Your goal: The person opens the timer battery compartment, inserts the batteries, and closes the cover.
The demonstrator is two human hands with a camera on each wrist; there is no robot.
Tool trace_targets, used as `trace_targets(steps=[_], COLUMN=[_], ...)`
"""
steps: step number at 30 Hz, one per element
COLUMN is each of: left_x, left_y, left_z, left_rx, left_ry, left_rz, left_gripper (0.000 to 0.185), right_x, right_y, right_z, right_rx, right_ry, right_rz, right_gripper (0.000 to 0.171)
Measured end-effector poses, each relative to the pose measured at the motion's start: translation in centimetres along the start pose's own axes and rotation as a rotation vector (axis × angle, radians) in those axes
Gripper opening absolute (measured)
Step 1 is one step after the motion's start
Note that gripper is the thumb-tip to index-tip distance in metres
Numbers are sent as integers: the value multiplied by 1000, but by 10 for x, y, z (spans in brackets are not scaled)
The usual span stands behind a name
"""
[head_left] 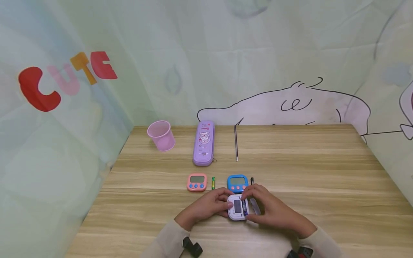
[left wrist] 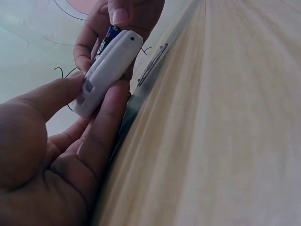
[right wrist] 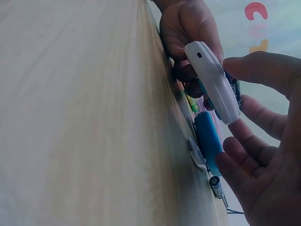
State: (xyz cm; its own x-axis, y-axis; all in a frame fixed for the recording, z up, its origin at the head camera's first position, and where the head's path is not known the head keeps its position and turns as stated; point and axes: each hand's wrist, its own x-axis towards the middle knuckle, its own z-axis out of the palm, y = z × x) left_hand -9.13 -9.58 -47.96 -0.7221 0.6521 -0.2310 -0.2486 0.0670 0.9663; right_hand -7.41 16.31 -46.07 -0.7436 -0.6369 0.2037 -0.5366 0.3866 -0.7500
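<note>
Three timers, one cup, one pencil case.

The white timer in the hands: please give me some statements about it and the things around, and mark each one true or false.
1. Both hands hold the white timer. True: the left hand and the right hand grip it together.
2. The pink cup stands upright. False: it lies tilted on the table.
3. A green battery lies beside the pink timer. True.
4. The blue timer sits on the purple pencil case. False: it lies on the table, nearer the hands.
5. A battery sits in the white timer's back. True.
</note>
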Motion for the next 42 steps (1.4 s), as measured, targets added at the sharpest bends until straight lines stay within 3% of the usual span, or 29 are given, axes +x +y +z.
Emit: trace_targets(steps=[14, 22, 42], left_x=[0, 0, 0], left_y=[0, 0, -1], left_z=[0, -1, -1], left_rx=[-6, -18, -11], left_ry=[-3, -1, -3], left_rz=[3, 0, 0], left_gripper=[30, 31, 30], right_x=[-1, -2, -1], right_y=[3, 3, 6], right_z=[1, 1, 2], right_rx=[-18, -37, -19], right_ry=[18, 9, -3], right_rz=[-31, 6, 17], right_gripper=[55, 65, 55])
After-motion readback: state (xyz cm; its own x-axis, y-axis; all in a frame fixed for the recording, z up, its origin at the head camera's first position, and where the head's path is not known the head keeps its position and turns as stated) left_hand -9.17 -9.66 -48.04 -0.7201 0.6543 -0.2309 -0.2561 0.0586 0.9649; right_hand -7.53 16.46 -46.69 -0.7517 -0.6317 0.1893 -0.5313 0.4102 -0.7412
